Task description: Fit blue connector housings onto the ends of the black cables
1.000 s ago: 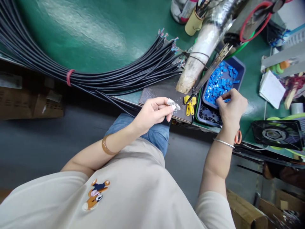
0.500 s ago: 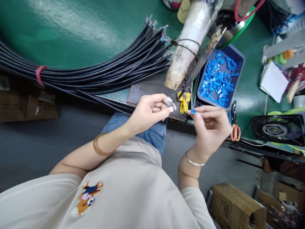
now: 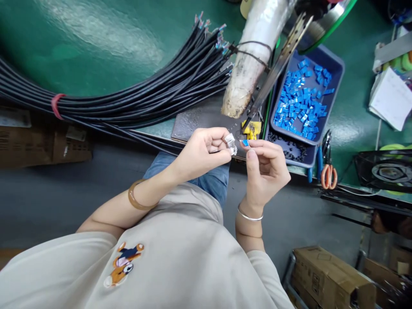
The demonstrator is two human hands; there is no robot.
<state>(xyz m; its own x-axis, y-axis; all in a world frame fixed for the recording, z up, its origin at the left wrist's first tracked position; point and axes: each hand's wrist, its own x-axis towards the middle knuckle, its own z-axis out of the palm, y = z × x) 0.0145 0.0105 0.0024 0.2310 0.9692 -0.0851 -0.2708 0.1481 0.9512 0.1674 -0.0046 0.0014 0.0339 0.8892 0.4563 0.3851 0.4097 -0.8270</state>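
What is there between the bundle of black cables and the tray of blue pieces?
The head view shows a wrapped pipe and a metal bar there, with a dark board below.

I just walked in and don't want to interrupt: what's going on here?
Someone's left hand holds a small whitish piece, too small to identify. The right hand pinches a small blue piece close by, the two pieces apart. More blue pieces lie in a tray on the right; a bundle of black cables lies to the left.
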